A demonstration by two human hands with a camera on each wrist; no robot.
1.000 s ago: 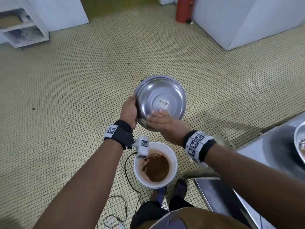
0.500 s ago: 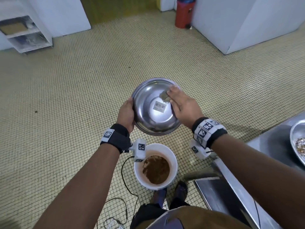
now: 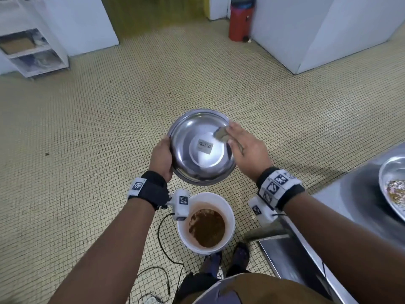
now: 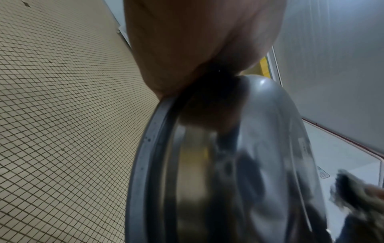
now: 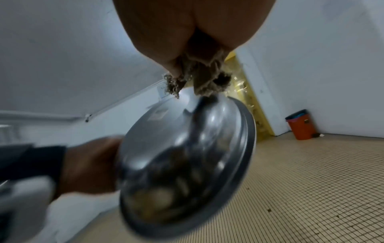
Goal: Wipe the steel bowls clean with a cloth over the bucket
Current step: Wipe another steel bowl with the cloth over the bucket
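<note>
L hand (image 3: 161, 159) grips steel bowl (image 3: 200, 148) at its left rim, fingers hidden behind bowl; underside w/ barcode label faces up. Bowl held above white bucket (image 3: 206, 222). R hand (image 3: 246, 150) fingers pinch cloth (image 3: 221, 134) against bowl's upper-right side.

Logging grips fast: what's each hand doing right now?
Left hand: grips the steel bowl by its rim.
Right hand: pinches the cloth against the bowl.
</note>
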